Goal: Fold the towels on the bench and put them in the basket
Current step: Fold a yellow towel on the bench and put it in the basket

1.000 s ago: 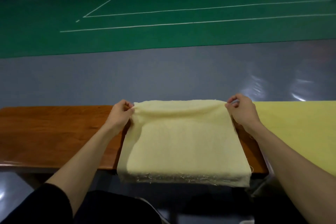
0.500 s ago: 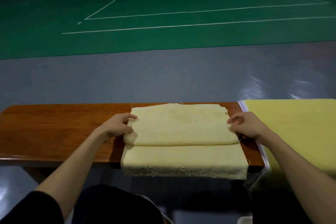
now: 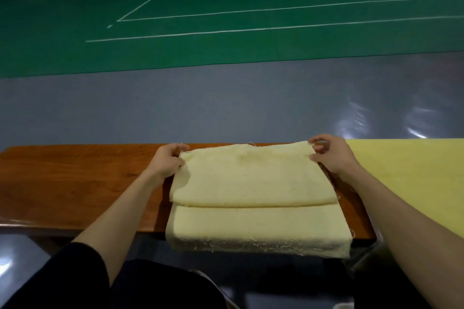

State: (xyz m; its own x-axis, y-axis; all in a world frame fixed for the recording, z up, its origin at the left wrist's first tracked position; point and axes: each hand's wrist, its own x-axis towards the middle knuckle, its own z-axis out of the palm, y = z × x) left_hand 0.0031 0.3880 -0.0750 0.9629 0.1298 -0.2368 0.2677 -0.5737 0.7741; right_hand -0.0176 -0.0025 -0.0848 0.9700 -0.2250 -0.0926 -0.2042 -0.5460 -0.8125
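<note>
1. The towel point(image 3: 251, 178) lies folded on the surface point(image 3: 75, 183), its 6 o'clock edge overhanging.
2. The left hand point(image 3: 168, 160) pinches its 10 o'clock corner, the right hand point(image 3: 331, 155) the 2 o'clock.
3. Likely soft, light, limp: grip corners.

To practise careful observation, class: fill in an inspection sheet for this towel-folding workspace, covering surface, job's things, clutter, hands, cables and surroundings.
Surface: glossy brown wooden bench.
Job's things: cream towel folded, its near edge overhanging the bench front; yellow cloth lies to its right; basket cannot be made out.
Clutter: nothing seen.
Hands: left hand grips the towel's far left corner; right hand pinches its far right corner.
Cables: nothing seen.
Surroundings: grey floor, green court with white lines beyond.
</note>
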